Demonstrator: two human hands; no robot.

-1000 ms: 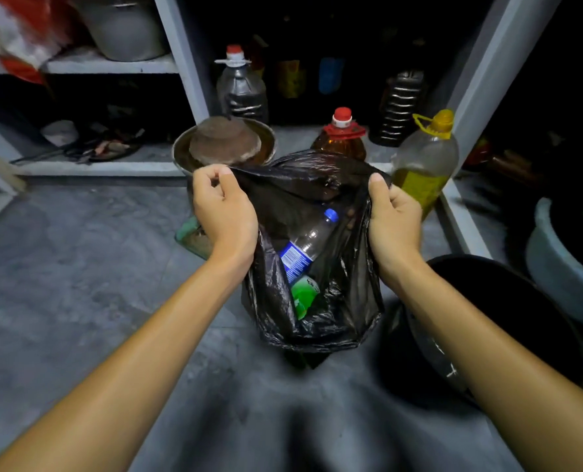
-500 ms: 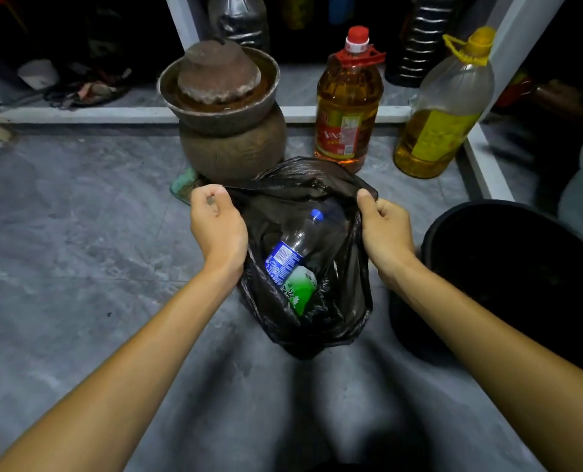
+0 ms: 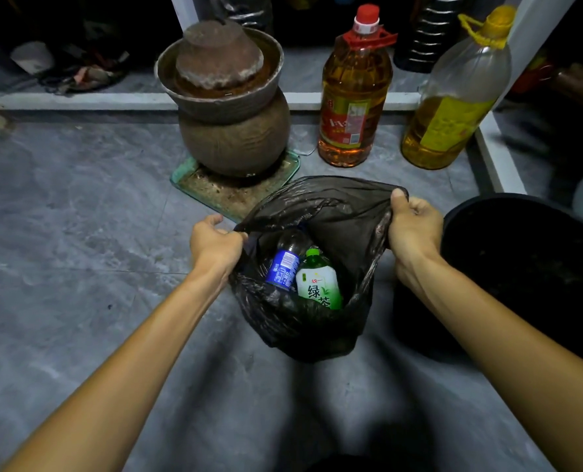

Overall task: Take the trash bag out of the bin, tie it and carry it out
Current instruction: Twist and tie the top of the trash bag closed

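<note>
The floor (image 3: 79, 233) under me is grey, marbled tile, dimly lit, with soft shadows pooling near my feet. Ahead runs a low white shelf ledge (image 3: 79, 101) with white uprights (image 3: 181, 10) — the recesses behind it are dark. A brown clay jar (image 3: 232, 131) stands on a green tray (image 3: 194, 172) beside two oil bottles (image 3: 351, 97) — all on the floor.

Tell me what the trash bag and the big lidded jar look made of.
Trash bag: thin black plastic film, glossy, crinkled and slightly see-through near the rim. Lidded jar: apparently earthenware, matte brown, rough and crusted on the lid; glaze cannot be told.
</note>
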